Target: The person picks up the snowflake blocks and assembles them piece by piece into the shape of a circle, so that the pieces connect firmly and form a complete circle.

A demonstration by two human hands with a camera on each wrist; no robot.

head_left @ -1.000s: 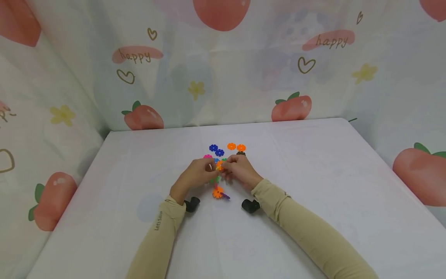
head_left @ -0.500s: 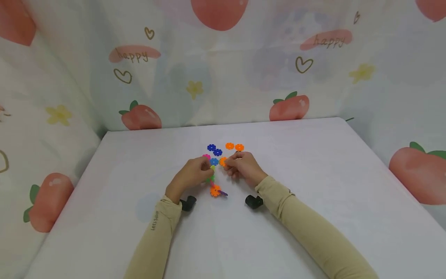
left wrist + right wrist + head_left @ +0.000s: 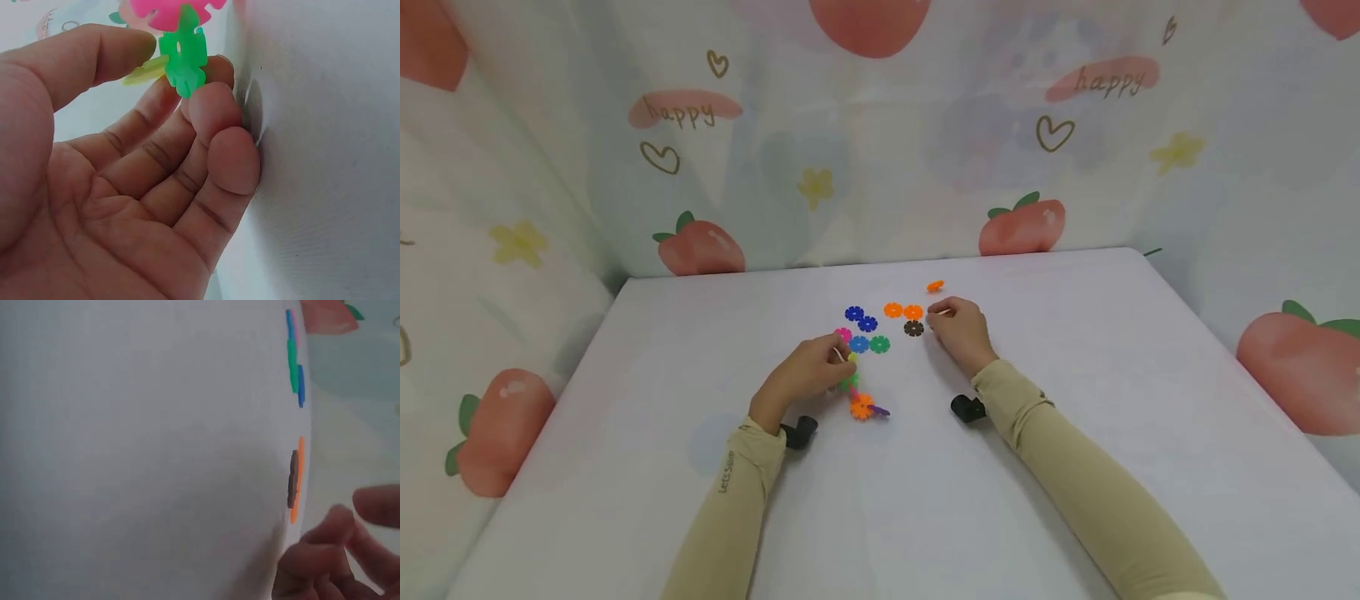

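Observation:
My left hand [image 3: 805, 372] pinches a chain of joined plastic snowflake discs, just above the table. In the left wrist view, its yellow disc [image 3: 145, 71] and green disc [image 3: 184, 57] lie between thumb and fingers, a pink disc [image 3: 172, 11] beyond. An orange disc [image 3: 862, 407] and a purple disc [image 3: 880, 412] form the chain's near end. Off to the right, my right hand [image 3: 964, 331] holds nothing, its fingers loosely bent and the thumb apart. Beyond its fingertips, a tilted orange disc [image 3: 935, 286] is apart from the hand; I cannot tell whether it touches the table.
Loose snowflake discs lie on the white table [image 3: 1075, 367]: dark blue [image 3: 854, 313], pink [image 3: 842, 334], light blue [image 3: 859, 344], green [image 3: 880, 344], brown [image 3: 913, 328] and two orange [image 3: 892, 310]. A printed curtain [image 3: 880, 167] stands behind the table's far edge.
My right hand has left the chain, moving right and away. The orange disc once in its fingers is now loose beyond them. My left hand has shifted slightly left, still holding the chain.

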